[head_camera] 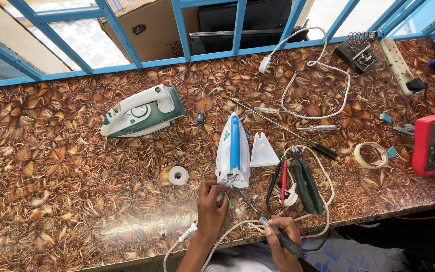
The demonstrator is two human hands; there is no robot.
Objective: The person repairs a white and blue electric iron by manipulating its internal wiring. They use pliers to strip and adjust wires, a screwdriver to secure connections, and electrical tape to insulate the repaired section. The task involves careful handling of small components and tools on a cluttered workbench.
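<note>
One iron (pixel 233 150) points away lengthwise.

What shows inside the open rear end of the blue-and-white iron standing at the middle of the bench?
At the open back of the blue-and-white iron, a few coloured wires poke out beside the left hand. The right hand aims a screwdriver there. Deeper parts are hidden by the housing.

Iron (pixel 233 151) mid-bench — 2nd iron (pixel 142 112) left, multimeter (pixel 433 144) far right.
</note>
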